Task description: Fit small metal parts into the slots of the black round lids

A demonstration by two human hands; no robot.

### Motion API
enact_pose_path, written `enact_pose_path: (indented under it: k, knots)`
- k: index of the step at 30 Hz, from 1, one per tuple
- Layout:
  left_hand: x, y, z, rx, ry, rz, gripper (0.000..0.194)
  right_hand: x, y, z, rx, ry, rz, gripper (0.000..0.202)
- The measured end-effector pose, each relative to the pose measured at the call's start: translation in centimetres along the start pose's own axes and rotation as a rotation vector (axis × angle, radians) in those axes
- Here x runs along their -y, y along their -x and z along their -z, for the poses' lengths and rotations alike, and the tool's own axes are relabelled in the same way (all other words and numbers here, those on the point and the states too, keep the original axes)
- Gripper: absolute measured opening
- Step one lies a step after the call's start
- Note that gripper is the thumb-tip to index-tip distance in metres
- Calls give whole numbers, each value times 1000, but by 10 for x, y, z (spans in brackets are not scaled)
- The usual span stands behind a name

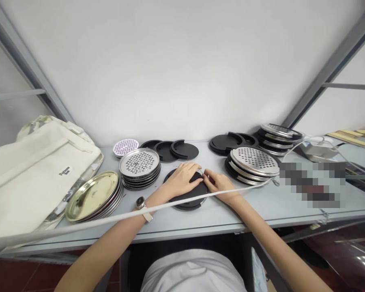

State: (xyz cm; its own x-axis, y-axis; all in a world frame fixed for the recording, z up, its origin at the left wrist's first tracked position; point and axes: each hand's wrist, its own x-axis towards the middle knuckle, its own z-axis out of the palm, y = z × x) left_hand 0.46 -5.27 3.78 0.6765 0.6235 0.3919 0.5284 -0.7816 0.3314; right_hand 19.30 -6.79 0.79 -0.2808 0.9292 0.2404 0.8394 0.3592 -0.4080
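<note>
A round black disc [188, 196] lies on the grey table in front of me, with a metal rim showing at its right edge. My left hand [184, 178] rests over its top, the fingers bent and the thumb stretched toward the right. At the disc's upper right edge, my right hand [217, 184] has its fingers curled around a small metal part [200, 172], which both hands' fingertips are near. What exactly the fingertips pinch is too small to tell. A watch is on my left wrist.
Perforated metal discs are stacked at left [139, 163] and right [254, 161]. Gold plates [93, 196] lean beside a cream bag [33, 174]. Black discs [187, 150] lie by the wall. A white cable [170, 202] crosses before my arms. A white box [319, 150] stands right.
</note>
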Motion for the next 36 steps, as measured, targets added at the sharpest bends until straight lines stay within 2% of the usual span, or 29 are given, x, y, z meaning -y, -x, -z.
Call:
enact_pose_path:
  k: [9, 23, 36]
  knots:
    - [4, -1, -4, 19, 78, -35, 39, 0, -2, 0, 19, 65, 44, 30]
    - [4, -2, -5, 15, 168, -71, 29, -6, -2, 0, 62, 47, 89, 38]
    - [6, -2, -7, 55, 188, -41, 34, -3, 1, 4, 80, 29, 99, 36]
